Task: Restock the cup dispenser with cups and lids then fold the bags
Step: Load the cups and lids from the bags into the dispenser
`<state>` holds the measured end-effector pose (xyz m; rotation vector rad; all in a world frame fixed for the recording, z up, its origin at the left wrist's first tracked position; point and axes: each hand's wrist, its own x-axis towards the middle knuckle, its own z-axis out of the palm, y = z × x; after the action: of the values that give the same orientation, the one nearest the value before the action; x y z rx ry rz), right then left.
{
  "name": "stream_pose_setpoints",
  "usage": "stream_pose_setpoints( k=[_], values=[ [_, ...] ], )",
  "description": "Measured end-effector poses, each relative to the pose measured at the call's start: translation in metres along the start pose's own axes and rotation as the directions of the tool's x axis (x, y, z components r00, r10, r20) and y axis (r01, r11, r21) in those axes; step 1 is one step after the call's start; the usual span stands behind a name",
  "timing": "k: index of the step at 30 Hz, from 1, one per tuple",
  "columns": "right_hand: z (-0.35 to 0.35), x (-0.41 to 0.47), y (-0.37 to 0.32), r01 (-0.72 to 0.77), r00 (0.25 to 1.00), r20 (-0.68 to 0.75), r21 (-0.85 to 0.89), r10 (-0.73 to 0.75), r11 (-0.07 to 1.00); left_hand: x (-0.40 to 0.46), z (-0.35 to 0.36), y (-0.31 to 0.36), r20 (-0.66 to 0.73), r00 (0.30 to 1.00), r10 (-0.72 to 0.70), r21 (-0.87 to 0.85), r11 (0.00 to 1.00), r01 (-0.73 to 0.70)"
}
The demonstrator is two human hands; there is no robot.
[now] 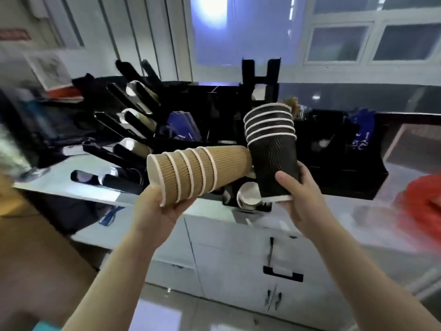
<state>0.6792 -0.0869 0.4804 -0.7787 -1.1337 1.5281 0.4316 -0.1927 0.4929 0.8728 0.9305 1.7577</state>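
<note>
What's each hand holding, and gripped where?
Left hand holds the brown cup stack at its rim end. Right hand grips the black cup stack near its base.

The left hand's (155, 211) fingers are being hidden behind the brown cup stack (191, 173), so its grip is only partly being shown. The base of the black cup stack (272, 149) is being covered by the right hand (300, 194). At the left edge of the frame, objects on the desk (71, 185) are being smeared by blur. A red item (420, 206) is being cut off at the right edge. The dispenser's (133, 130) dark compartments are being lost in shadow.
</note>
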Motion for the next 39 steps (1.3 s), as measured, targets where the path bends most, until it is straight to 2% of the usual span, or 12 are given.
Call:
stream_pose_setpoints(
  k=[3, 7, 12, 16, 21, 25, 27, 31, 33, 35, 37, 39],
  values=[
    [0.049, -0.005, 0.003, 0.008, 1.0, 0.025, 0.023, -0.009, 1.0, 0.0, -0.031, 0.022, -0.054, 0.999, 0.003, -0.045, 0.999, -0.006],
    [0.1, 0.0, 0.007, -0.004, 0.992, 0.122, -0.082, 0.014, 0.997, 0.005, -0.079, 0.05, -0.15, 0.989, 0.006, -0.095, 0.995, -0.02],
    [0.158, 0.029, 0.027, 0.01, 0.996, 0.092, -0.22, 0.01, 0.976, 0.015, -0.134, 0.075, -0.271, 0.963, 0.006, -0.139, 0.989, -0.045],
    [0.201, 0.064, 0.044, 0.104, 0.987, 0.146, -0.287, -0.064, 0.952, 0.027, -0.167, 0.096, -0.343, 0.937, 0.07, -0.114, 0.987, -0.115],
    [0.249, 0.103, 0.052, 0.239, 0.961, 0.22, -0.343, -0.17, 0.908, 0.053, -0.203, 0.121, -0.37, 0.914, 0.168, -0.052, 0.978, -0.201],
    [0.273, 0.129, 0.062, 0.296, 0.948, 0.228, -0.362, -0.224, 0.884, 0.068, -0.234, 0.121, -0.378, 0.904, 0.201, -0.147, 0.951, -0.273],
    [0.287, 0.138, 0.067, 0.309, 0.945, 0.224, -0.363, -0.24, 0.879, 0.071, -0.254, 0.121, -0.349, 0.923, 0.159, -0.229, 0.941, -0.249],
    [0.317, 0.134, 0.071, 0.34, 0.938, 0.211, -0.405, -0.276, 0.849, 0.081, -0.304, 0.138, -0.325, 0.941, 0.09, -0.27, 0.945, -0.184],
    [0.331, 0.126, 0.078, 0.337, 0.941, 0.181, -0.409, -0.286, 0.848, 0.091, -0.329, 0.148, -0.308, 0.95, 0.053, -0.238, 0.962, -0.13],
    [0.347, 0.116, 0.088, 0.316, 0.949, 0.117, -0.397, -0.294, 0.862, 0.097, -0.346, 0.16, -0.301, 0.953, -0.039, -0.172, 0.985, -0.014],
    [0.361, 0.102, 0.101, 0.297, 0.952, 0.056, -0.4, -0.3, 0.867, 0.1, -0.364, 0.166, -0.292, 0.956, -0.012, -0.132, 0.991, -0.028],
    [0.371, 0.088, 0.116, 0.291, 0.95, 0.027, -0.44, -0.312, 0.849, 0.101, -0.379, 0.171, -0.308, 0.951, 0.005, -0.19, 0.98, -0.067]
  ],
)
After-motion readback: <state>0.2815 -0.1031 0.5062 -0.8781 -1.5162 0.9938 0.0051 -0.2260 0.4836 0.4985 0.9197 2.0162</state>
